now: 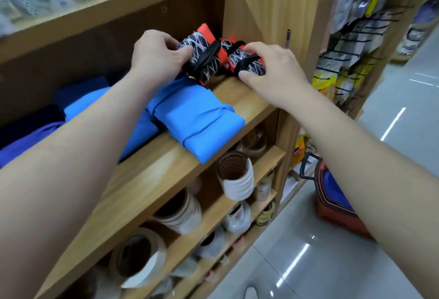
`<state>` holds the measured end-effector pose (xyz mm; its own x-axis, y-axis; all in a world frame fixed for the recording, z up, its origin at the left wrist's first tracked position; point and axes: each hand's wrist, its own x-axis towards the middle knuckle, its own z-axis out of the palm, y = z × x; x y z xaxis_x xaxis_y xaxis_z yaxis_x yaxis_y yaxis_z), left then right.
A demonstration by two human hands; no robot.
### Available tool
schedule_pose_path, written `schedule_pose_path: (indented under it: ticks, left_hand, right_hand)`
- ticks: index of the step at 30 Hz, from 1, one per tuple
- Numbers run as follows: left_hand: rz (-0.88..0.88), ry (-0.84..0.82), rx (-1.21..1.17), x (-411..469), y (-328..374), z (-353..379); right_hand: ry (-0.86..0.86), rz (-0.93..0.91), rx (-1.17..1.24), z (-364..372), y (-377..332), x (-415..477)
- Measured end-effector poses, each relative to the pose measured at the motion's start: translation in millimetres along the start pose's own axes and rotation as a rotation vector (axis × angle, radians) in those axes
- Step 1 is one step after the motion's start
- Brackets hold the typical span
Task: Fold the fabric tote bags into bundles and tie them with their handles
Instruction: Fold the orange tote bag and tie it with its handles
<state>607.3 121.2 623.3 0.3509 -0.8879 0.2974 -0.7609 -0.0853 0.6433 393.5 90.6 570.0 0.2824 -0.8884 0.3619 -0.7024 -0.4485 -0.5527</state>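
Nearest to the lens, two bare forearms, the left forearm [71, 156] and the right forearm [380, 168], stretched forward and up. Behind them a wooden shelf [166, 163] of light colour, closed by a side panel on the right. On its middle board, blue folded bags [197, 113] of smooth cloth with thin dark seams, lying flat, one corner a little over the front edge. Down on the floor at the right, a red basket [337, 206] with something blue inside. On the lower boards, tape rolls [235, 175], white and brown.

Further back on the middle board, just behind the blue bags and near the side panel, two small bundles side by side: the left bundle [202, 61] and the right bundle [249, 60]. Each rolled short and thick, of black cloth with thin white crossing lines, orange-red cloth showing at the ends. Around each, a black handle [209, 55] wound across the middle; cannot tell whether knotted.

Left hand [154, 57] curled round the outer end of the left bundle, gripping it with the thumb in front. Right hand [273, 73] curled round the right bundle, thumb at its lower front edge, fingers over the top
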Motion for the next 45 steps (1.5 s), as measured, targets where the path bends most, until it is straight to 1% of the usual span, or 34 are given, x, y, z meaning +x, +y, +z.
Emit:
schedule_pose_path:
  ticks: [4, 6, 8, 13, 17, 19, 23, 25, 28, 30, 31, 32, 33, 34, 35, 36, 37, 39, 40, 42, 45]
  left_hand:
    - [-0.037, -0.019, 0.097, 16.7, 0.0, 1.1]
    - [-0.04, -0.023, 0.14, 22.5, 1.1, 2.0]
    - [-0.048, -0.039, 0.193, 27.2, 2.4, 3.2]
    - [-0.073, -0.1, 0.269, 35.9, 3.1, 6.9]
    - [-0.145, -0.174, 0.207, 36.9, -3.6, 6.9]
    - [-0.16, -0.181, 0.241, 36.6, -6.1, 7.2]
    - [-0.147, -0.133, 0.383, 35.6, -7.9, 8.3]
    - [-0.117, -0.114, 0.423, 34.8, -9.2, 8.9]
    - [-0.008, -0.062, 0.499, 31.5, -7.8, 8.0]
    - [0.069, -0.018, 0.503, 27.1, -5.0, 4.4]
    - [0.101, -0.01, 0.485, 23.2, -3.5, 1.1]
    - [0.133, -0.018, 0.459, 18.1, -2.0, -3.3]
    - [0.167, -0.045, 0.436, 11.2, -0.9, -9.1]
    - [0.198, -0.087, 0.425, 2.6, -0.6, -15.9]
    - [0.226, -0.144, 0.429, -6.8, -1.2, -22.6]
    - [0.247, -0.207, 0.45, -15.9, -3.9, -28.5]
    - [0.265, -0.262, 0.489, -23.8, -8.4, -32.5]
    - [0.256, -0.332, 0.546, -35.1, -21.9, -37.5]
    - [0.219, -0.346, 0.523, -38.7, -28.5, -39.5]
    - [0.16, -0.343, 0.429, -42.1, -38.8, -41.9]
    - [0.157, -0.296, 0.36, -41.8, -45.6, -40.4]
  right_hand:
    - [-0.056, 0.011, -0.215, 16.0, 2.6, 23.9]
    - [-0.046, 0.013, -0.302, 19.2, 5.0, 29.8]
    - [-0.033, 0.011, -0.338, 19.9, 7.2, 33.3]
    - [-0.027, -0.009, -0.287, 17.3, 16.1, 38.0]
    - [-0.023, -0.046, -0.201, 14.5, 23.8, 36.6]
    - [-0.042, -0.067, -0.182, 13.2, 26.9, 37.2]
    - [-0.059, -0.092, -0.195, 12.4, 30.4, 40.3]
    - [-0.064, -0.092, -0.192, 14.1, 32.0, 40.5]
    - [-0.042, -0.073, -0.159, 14.9, 30.3, 35.2]
    - [0.003, -0.112, -0.059, 6.9, 21.3, 23.7]
    - [-0.026, -0.153, 0.041, 0.8, 15.5, 16.2]
    - [-0.113, -0.206, 0.159, -5.9, 8.4, 7.0]
    - [-0.245, -0.262, 0.255, -11.6, 0.9, -3.5]
    - [-0.391, -0.312, 0.291, -14.2, -6.3, -14.4]
    - [-0.51, -0.36, 0.267, -13.4, -11.5, -23.3]
    - [-0.592, -0.397, 0.222, -9.2, -14.4, -29.8]
    - [-0.631, -0.408, 0.193, -2.9, -15.5, -33.8]
    - [-0.637, -0.373, 0.229, 7.2, -16.5, -36.5]
    - [-0.618, -0.366, 0.257, 9.9, -16.6, -37.0]
    - [-0.584, -0.364, 0.279, 13.2, -14.8, -38.5]
    - [-0.554, -0.298, 0.342, 12.6, -9.8, -41.9]
